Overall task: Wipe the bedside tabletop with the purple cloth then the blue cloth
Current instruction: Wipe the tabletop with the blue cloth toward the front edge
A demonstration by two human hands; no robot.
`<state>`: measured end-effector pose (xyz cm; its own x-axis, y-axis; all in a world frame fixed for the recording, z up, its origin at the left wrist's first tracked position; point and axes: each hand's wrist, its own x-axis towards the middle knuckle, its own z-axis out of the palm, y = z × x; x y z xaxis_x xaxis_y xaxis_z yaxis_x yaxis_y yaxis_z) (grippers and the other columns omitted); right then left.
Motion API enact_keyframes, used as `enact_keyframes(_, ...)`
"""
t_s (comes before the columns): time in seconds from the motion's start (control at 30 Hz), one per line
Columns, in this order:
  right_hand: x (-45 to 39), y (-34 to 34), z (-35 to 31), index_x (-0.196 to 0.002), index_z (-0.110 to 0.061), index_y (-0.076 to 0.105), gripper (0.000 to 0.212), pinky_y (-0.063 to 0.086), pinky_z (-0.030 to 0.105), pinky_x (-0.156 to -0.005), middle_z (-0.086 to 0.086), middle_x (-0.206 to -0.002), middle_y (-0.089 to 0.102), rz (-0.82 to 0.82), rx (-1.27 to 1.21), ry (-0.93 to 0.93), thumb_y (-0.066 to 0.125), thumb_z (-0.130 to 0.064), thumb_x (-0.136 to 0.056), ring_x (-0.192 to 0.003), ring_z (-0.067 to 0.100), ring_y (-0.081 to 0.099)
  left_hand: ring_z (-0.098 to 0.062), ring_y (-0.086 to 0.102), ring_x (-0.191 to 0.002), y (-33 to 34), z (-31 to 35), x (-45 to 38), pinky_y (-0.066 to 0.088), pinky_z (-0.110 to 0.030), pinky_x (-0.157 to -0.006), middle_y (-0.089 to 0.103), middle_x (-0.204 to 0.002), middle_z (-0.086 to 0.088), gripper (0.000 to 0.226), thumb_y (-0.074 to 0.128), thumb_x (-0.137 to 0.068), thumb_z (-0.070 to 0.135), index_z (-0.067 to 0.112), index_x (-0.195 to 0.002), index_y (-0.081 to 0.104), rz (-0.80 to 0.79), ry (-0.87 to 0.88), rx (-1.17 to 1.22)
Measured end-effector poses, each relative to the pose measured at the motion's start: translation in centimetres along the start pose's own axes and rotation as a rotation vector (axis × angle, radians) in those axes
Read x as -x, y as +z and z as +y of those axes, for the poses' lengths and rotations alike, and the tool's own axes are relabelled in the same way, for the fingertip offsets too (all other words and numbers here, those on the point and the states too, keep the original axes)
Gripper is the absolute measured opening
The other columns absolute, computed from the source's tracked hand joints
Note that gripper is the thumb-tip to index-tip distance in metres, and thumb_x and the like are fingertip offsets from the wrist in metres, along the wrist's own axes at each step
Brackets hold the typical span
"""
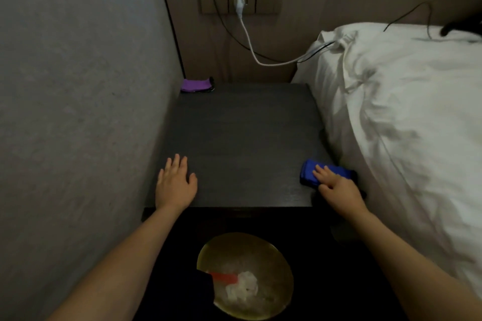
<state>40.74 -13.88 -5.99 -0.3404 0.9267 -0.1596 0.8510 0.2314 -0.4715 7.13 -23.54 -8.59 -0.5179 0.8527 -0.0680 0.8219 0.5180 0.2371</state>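
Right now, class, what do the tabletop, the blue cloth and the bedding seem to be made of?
Tabletop: dark wood or wood veneer, matt, with faint grain lines.
Blue cloth: soft fabric, perhaps microfibre; it sits folded and rounded under the right hand.
Bedding: white woven fabric, likely cotton, creased.

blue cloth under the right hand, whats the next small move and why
Probably sweep the blue cloth leftward across the tabletop. The right hand lies flat on it at the near right corner, beside the bed. The purple cloth sits at the far left corner, untouched by either hand, and the left hand rests flat, holding nothing.
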Motion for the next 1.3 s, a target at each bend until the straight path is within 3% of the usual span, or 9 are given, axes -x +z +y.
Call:
enact_keyframes(0.23,4.2,0.3,0.4,-0.134,-0.009,0.045,0.046,0.015,0.02,-0.113,0.005,-0.149,0.033,0.007,0.015,0.017,0.047,-0.003,-0.088,-0.141,0.013,0.026,-0.024,0.007,-0.146,-0.2,-0.3,-0.3,0.012,-0.041,-0.119,0.01,-0.158,-0.007,0.058,0.032,-0.096,0.035,0.013,-0.147,0.015,-0.064,0.014,-0.018)
enact_keyframes(0.43,6.1,1.9,-1.1,-0.138,-0.012,0.04,0.054,0.014,0.026,-0.115,0.002,-0.152,0.029,-0.005,0.056,0.022,0.034,-0.016,-0.084,-0.142,0.013,0.02,-0.025,0.009,-0.146,-0.1,-0.2,-0.2,0.012,-0.041,-0.119,0.012,-0.158,-0.009,0.058,0.033,-0.095,0.034,0.012,-0.146,0.017,-0.052,0.014,-0.034)
enact_keyframes(0.6,6.3,3.7,-4.6,-0.14,-0.015,0.037,0.06,0.01,0.017,-0.111,0.0,-0.154,0.024,-0.142,0.05,-0.177,0.037,0.01,-0.086,-0.143,0.012,0.017,-0.026,0.007,-0.146,-0.3,-0.5,-0.3,0.011,-0.042,-0.119,0.01,-0.158,-0.009,0.059,0.034,-0.095,0.034,0.012,-0.146,0.017,-0.067,0.026,-0.002)
enact_keyframes(0.8,3.4,5.4,-8.5,-0.141,-0.022,0.033,0.052,0.036,0.033,-0.107,-0.003,-0.153,0.029,-0.102,0.419,-0.337,0.048,-0.014,-0.091,-0.138,0.014,0.031,-0.024,0.004,-0.146,-0.2,-0.6,-0.3,0.009,-0.041,-0.119,0.008,-0.158,-0.007,0.059,0.033,-0.095,0.035,0.013,-0.146,0.016,-0.057,0.021,0.021)
enact_keyframes(0.93,2.7,7.0,-9.6,-0.127,-0.013,0.052,0.045,0.055,0.036,-0.083,0.006,-0.13,0.057,-0.074,0.541,-0.541,0.061,-0.015,-0.083,-0.111,0.021,0.058,-0.023,0.002,-0.147,-0.4,-0.8,-0.5,0.007,-0.04,-0.119,0.007,-0.159,-0.006,0.059,0.035,-0.094,0.035,0.015,-0.147,0.016,-0.082,0.019,0.069)
enact_keyframes(1.03,1.8,9.2,-11.8,-0.092,-0.016,0.071,0.037,0.054,0.022,-0.056,-0.001,-0.092,0.073,0.019,0.535,-0.722,0.081,-0.019,-0.056,-0.075,0.015,0.068,-0.023,0.002,-0.147,-0.5,-1.0,-0.7,0.007,-0.039,-0.119,0.007,-0.159,-0.005,0.06,0.038,-0.094,0.036,0.016,-0.147,0.017,-0.095,0.022,0.107)
enact_keyframes(1.1,1.5,10.7,-14.7,-0.082,-0.018,0.071,0.019,0.05,0.019,-0.052,-0.004,-0.084,0.072,0.071,0.525,-0.806,0.068,-0.021,-0.064,-0.069,0.013,0.066,-0.023,0.002,-0.147,-0.7,-1.0,-0.8,0.008,-0.039,-0.119,0.007,-0.159,-0.005,0.061,0.04,-0.093,0.035,0.016,-0.146,0.018,-0.1,0.019,0.129)
enact_keyframes(1.2,1.7,13.3,-19.0,-0.072,-0.018,0.07,0.03,0.045,0.022,-0.049,-0.003,-0.072,0.069,0.111,0.474,-0.816,0.04,-0.022,-0.067,-0.061,0.014,0.062,-0.022,0.001,-0.147,-0.7,-1.2,-1.0,0.006,-0.039,-0.118,0.007,-0.159,-0.005,0.06,0.041,-0.093,0.032,0.016,-0.146,0.018,-0.118,0.016,0.164)
enact_keyframes(1.3,2.3,14.5,-20.3,-0.076,-0.016,0.073,0.031,0.05,0.021,-0.054,-0.001,-0.075,0.073,0.167,0.411,-0.754,0.044,-0.017,-0.065,-0.065,0.015,0.065,-0.021,0.0,-0.147,-0.6,-1.2,-1.1,0.003,-0.037,-0.119,0.006,-0.159,-0.004,0.059,0.041,-0.093,0.028,0.017,-0.146,0.019,-0.133,0.009,0.208)
